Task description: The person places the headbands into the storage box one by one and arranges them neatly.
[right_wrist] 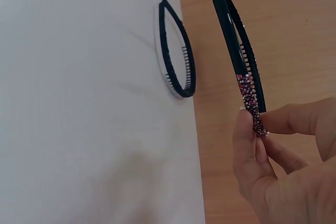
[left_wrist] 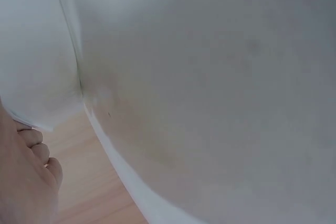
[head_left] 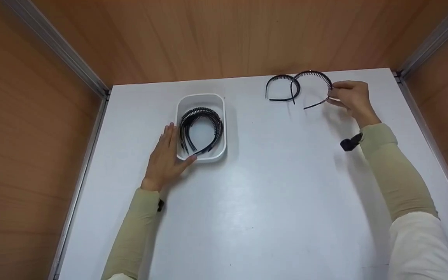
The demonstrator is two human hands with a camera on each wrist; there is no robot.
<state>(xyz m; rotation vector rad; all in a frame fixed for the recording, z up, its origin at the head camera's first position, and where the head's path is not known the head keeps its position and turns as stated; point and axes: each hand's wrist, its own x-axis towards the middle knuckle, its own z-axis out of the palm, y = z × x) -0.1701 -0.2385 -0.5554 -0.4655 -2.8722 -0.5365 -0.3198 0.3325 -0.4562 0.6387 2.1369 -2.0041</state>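
My right hand (head_left: 350, 95) pinches a black toothed headband (head_left: 317, 74) by one side, above the table. In the right wrist view, pink and silver stones cover part of that headband (right_wrist: 247, 90) near the fingertips. Another black headband (head_left: 285, 100) lies on the table just left of it, partly overlapped in the head view. My left hand (head_left: 163, 157) rests against the near left side of a white tub (head_left: 224, 116), fingers straight along the wall and thumb at the near rim. Several black headbands (head_left: 200, 111) lie stacked inside the tub. The left wrist view shows that hand (left_wrist: 26, 182) only in part.
A white table (head_left: 266, 194) spans the space. Wooden panels stand at the back (head_left: 224, 39), on the left (head_left: 25, 155) and on the right (head_left: 445, 109), with metal rails in the corners. The back panel is close behind the headbands.
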